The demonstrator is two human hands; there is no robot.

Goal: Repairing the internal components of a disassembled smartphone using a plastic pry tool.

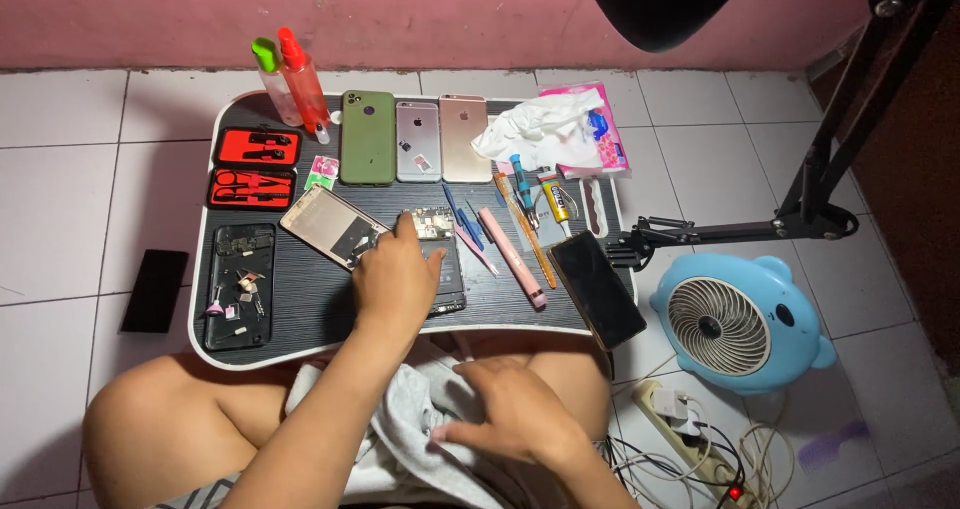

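My left hand [397, 277] reaches forward over a black lap table [320, 304] and lies on an opened phone [437, 225] whose circuit board is exposed; the index finger touches the board's top left edge. A detached phone panel [330, 227] lies tilted just left of that hand. My right hand [510, 414] is down in my lap, its fingertips pinching a grey-white cloth [410, 419] spread over my crossed legs. A pink pen-shaped tool [510, 257] and blue tweezers [465, 224] lie right of the opened phone.
At the table's back stand a green phone [367, 137], a silver phone [418, 141], a gold phone [463, 137] and two spray bottles [290, 79]. Red tool cases [255, 167] and a parts-filled black tray [240, 284] lie left. A black phone [597, 289], a blue fan [735, 324] and a power strip [690, 429] are right.
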